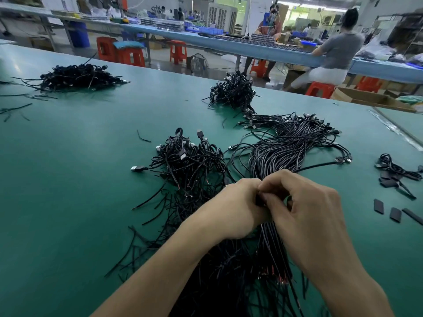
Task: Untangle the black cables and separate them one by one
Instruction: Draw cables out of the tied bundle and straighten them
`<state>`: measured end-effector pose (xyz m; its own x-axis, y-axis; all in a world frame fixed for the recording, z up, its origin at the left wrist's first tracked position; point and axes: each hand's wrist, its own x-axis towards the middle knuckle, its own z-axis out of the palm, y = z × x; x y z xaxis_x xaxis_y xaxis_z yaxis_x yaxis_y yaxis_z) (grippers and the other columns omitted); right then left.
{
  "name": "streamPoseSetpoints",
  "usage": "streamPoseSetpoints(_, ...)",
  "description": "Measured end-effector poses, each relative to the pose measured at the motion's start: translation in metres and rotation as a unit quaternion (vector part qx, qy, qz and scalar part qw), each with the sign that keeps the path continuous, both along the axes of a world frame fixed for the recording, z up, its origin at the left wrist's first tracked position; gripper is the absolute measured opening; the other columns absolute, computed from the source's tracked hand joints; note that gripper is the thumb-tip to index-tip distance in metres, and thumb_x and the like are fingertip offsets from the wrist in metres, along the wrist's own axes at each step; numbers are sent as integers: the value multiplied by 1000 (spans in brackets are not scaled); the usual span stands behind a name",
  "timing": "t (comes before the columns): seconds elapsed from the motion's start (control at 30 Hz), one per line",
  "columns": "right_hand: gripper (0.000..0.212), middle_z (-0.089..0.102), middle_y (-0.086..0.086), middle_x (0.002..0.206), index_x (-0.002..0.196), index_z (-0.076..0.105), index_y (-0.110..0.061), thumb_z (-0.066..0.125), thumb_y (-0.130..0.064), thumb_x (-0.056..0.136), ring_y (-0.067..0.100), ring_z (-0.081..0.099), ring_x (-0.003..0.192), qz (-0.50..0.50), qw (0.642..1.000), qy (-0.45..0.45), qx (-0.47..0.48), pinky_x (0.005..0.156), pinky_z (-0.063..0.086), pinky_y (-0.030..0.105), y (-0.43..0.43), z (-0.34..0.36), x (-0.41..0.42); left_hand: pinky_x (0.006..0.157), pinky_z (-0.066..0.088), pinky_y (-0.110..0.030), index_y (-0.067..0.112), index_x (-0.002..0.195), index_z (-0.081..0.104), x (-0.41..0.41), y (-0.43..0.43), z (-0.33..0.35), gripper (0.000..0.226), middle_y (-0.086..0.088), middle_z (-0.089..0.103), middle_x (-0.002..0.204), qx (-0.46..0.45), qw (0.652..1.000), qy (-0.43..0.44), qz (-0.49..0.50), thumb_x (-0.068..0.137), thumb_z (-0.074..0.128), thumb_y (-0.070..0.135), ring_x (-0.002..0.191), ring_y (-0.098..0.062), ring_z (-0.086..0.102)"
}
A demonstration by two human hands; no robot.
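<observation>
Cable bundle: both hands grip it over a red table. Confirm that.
Wrong on one point: the table is green, not red, as the head view shows. The rest holds: the left hand and the right hand both grip the cable bundle.

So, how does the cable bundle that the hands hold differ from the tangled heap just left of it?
The held bundle runs in long, nearly parallel strands; the tangled heap is knotted in small loops. The left hand and right hand pinch the bundle; no hand grips the heap. Both are black cables with plugs.
</observation>
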<state>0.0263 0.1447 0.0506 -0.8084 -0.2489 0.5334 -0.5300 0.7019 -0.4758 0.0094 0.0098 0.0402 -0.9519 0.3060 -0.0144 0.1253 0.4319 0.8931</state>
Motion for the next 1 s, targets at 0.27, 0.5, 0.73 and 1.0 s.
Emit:
streamPoseSetpoints(0.27,30,62,-18,86,83,48,-34,69,-13,87,6,60,73,-39,985,-17,-165,62,48,21,0,4,-1,45,29,-21,16,89,49,4,6,15,5,6,44,63,236,958,-158,26,88,52,12,49,-6,38)
streamPoseSetpoints(0.5,28,65,-10,70,79,48,-23,64,-4,91,5,59,66,-29,916,-122,-381,63,52,20,-4,5,-4,56,48,-16,11,104,59,6,19,12,12,10,63,70,294,952,-38,73,102,55,22,61,-1,57)
streamPoseSetpoints(0.73,32,58,0,66,74,46,-19,58,6,91,12,56,60,39,784,-273,-556,57,49,21,3,4,-10,86,46,-15,34,99,64,0,13,4,18,11,58,95,206,964,122,114,94,68,18,85,5,55)
streamPoseSetpoints(1.0,30,62,7,68,73,48,-16,59,10,82,14,63,57,73,722,-296,-621,53,54,19,9,2,-18,68,46,-15,40,95,72,-2,8,1,29,4,49,87,179,967,161,82,90,72,12,69,1,47)
